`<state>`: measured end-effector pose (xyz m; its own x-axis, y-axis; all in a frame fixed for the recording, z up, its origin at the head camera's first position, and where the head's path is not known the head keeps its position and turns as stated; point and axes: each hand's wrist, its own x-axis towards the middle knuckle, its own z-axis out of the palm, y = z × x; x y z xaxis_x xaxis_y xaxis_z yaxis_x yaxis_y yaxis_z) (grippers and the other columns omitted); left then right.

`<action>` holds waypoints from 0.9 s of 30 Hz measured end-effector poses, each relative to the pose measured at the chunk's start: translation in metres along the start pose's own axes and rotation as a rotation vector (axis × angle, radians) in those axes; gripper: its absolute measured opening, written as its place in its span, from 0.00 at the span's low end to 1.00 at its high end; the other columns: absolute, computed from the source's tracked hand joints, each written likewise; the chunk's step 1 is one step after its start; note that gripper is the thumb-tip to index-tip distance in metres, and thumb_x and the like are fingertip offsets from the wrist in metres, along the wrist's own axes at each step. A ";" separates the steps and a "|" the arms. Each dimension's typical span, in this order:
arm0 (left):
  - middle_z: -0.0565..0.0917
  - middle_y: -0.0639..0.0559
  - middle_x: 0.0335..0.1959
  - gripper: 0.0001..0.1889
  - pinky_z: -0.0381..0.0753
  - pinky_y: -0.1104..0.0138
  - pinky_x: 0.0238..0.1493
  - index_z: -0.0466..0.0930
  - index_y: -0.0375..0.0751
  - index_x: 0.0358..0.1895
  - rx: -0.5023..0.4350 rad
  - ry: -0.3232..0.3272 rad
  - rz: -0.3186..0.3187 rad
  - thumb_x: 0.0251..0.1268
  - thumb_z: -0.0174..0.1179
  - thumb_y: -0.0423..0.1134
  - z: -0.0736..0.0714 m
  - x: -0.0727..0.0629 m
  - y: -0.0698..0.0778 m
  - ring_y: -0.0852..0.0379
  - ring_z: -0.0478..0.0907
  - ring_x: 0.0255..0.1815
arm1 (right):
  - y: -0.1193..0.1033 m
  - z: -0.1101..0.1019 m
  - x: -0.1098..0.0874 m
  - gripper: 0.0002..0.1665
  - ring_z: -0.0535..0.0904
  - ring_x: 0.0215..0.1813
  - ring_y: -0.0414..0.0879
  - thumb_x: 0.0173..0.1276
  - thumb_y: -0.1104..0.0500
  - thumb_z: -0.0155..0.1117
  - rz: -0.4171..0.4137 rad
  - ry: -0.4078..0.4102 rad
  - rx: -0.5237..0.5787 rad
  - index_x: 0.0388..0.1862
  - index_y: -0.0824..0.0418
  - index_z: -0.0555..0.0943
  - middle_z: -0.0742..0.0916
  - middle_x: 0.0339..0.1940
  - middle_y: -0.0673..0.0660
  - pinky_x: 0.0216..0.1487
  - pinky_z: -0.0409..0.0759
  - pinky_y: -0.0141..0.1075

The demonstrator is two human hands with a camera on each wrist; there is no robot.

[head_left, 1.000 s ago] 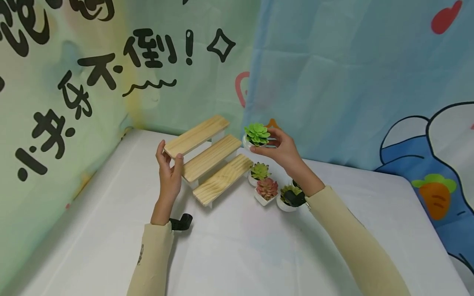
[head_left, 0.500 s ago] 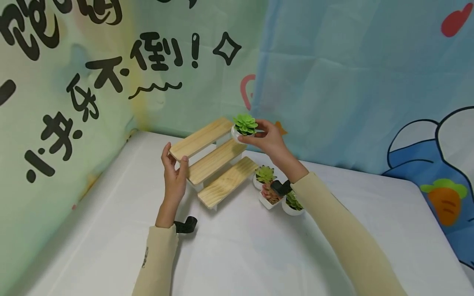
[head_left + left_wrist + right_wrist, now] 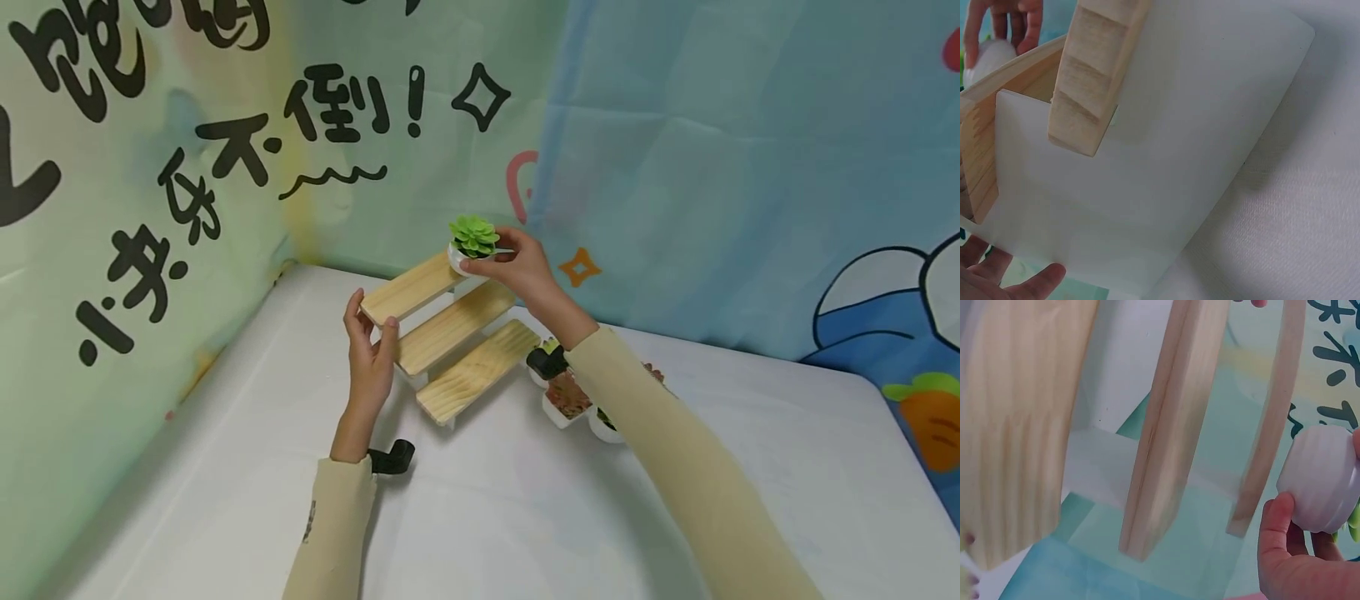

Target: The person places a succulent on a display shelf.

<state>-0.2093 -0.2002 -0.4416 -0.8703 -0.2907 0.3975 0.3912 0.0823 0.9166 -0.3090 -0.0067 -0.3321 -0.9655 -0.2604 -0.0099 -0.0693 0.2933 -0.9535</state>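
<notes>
A three-step wooden plant stand (image 3: 456, 327) with white side panels (image 3: 1166, 169) stands at an angle on the white-covered table. My left hand (image 3: 369, 367) grips the left end of its top step, thumb toward the front. In the left wrist view, the fingertips lie along the side panel's edge. My right hand (image 3: 525, 265) pinches a small white pot (image 3: 1321, 478) between thumb and fingers. A bright green succulent (image 3: 474, 236) grows from this pot, held upright at the right end of the top step, which it overlaps in the head view.
Right of the stand are several potted succulents, partly behind the right sleeve (image 3: 645, 417): a reddish one (image 3: 567, 397) in a square white pot, a white round pot (image 3: 604, 428), a yellow-green one (image 3: 551, 343). Printed cloth walls (image 3: 675, 208) rise behind and left of the table.
My right hand has carried the green succulent leftward and slightly up, from beside the stand to the top step's right end. My left hand keeps its grip. The head view has shifted slightly.
</notes>
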 end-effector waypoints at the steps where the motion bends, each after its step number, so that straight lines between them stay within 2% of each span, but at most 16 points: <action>1: 0.63 0.33 0.67 0.32 0.69 0.45 0.60 0.42 0.38 0.76 0.000 -0.001 0.003 0.76 0.47 0.36 0.000 0.000 0.000 0.44 0.64 0.67 | 0.000 0.002 0.002 0.40 0.70 0.62 0.55 0.62 0.57 0.71 -0.003 0.005 0.004 0.71 0.61 0.66 0.73 0.66 0.61 0.61 0.71 0.47; 5: 0.63 0.33 0.67 0.32 0.69 0.45 0.60 0.42 0.37 0.76 0.003 -0.004 0.007 0.76 0.46 0.36 0.001 0.000 0.000 0.44 0.63 0.68 | 0.001 0.008 0.007 0.38 0.70 0.62 0.55 0.62 0.57 0.72 -0.011 0.025 0.016 0.69 0.62 0.69 0.75 0.65 0.61 0.62 0.70 0.48; 8: 0.63 0.33 0.68 0.32 0.68 0.45 0.61 0.42 0.38 0.76 0.004 -0.005 0.003 0.76 0.46 0.36 0.001 0.001 0.000 0.44 0.63 0.68 | 0.003 0.011 0.010 0.37 0.71 0.59 0.53 0.62 0.57 0.72 -0.017 0.036 0.016 0.68 0.63 0.70 0.75 0.64 0.61 0.61 0.70 0.48; 12: 0.63 0.34 0.68 0.32 0.68 0.45 0.61 0.43 0.39 0.76 0.014 0.000 -0.011 0.76 0.46 0.36 0.000 0.000 0.000 0.45 0.63 0.68 | 0.005 0.016 0.013 0.35 0.70 0.52 0.49 0.62 0.57 0.72 -0.038 0.043 -0.010 0.67 0.62 0.71 0.77 0.61 0.60 0.55 0.72 0.44; 14: 0.63 0.34 0.68 0.32 0.68 0.46 0.61 0.43 0.39 0.76 0.015 0.000 -0.017 0.76 0.47 0.36 0.000 0.000 0.001 0.45 0.63 0.68 | 0.005 0.016 0.013 0.35 0.70 0.51 0.49 0.63 0.56 0.71 -0.051 0.037 -0.026 0.67 0.62 0.71 0.76 0.62 0.60 0.53 0.71 0.43; 22: 0.62 0.35 0.69 0.32 0.68 0.46 0.61 0.42 0.40 0.76 0.007 -0.008 -0.018 0.77 0.46 0.36 0.001 -0.002 0.002 0.45 0.64 0.68 | 0.006 0.010 0.004 0.45 0.66 0.67 0.53 0.65 0.54 0.70 -0.032 0.001 -0.045 0.76 0.57 0.60 0.68 0.72 0.58 0.60 0.71 0.47; 27: 0.62 0.35 0.69 0.32 0.68 0.47 0.61 0.41 0.41 0.76 0.010 -0.017 -0.015 0.77 0.46 0.37 0.000 -0.002 0.004 0.45 0.63 0.68 | 0.009 -0.001 -0.005 0.47 0.61 0.73 0.54 0.66 0.55 0.69 -0.051 -0.024 -0.043 0.78 0.56 0.56 0.63 0.77 0.58 0.64 0.69 0.49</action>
<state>-0.2058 -0.1992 -0.4394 -0.8811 -0.2754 0.3845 0.3752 0.0878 0.9228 -0.3055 -0.0016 -0.3403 -0.9541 -0.2980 0.0311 -0.1298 0.3176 -0.9393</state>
